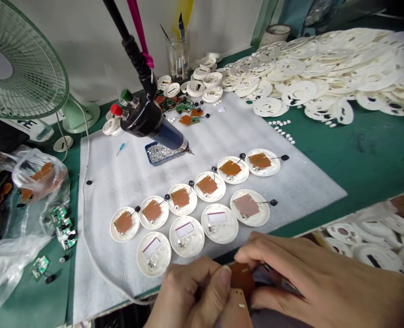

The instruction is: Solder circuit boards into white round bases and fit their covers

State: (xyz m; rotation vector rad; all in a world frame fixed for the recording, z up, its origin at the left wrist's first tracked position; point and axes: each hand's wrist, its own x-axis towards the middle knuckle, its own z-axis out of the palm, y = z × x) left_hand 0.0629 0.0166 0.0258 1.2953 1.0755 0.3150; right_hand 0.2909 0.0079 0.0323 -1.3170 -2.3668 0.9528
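At the table's near edge, my left hand (pixel 193 294) is closed, its thumb and fingers gripping a tan circuit board (pixel 237 312). My right hand (pixel 290 273) is bent over a second, browner board (pixel 242 277) that it pinches between thumb and fingers, right beside the first. Part of each board is hidden by my fingers. Just beyond lie round white covers (pixel 187 237) in two rows on a grey foam sheet (pixel 102 159). Several hold an orange-brown board (pixel 180 197) with a black wired disc; three in the front row show only a small display window.
A black electric screwdriver (pixel 154 123) hangs over a blue tray of small screws (pixel 162 152). White discs (pixel 324 68) are piled at the back right. On the left are a green fan (pixel 20 59), plastic bags of boards (pixel 27 196) and a white cable (pixel 85 218).
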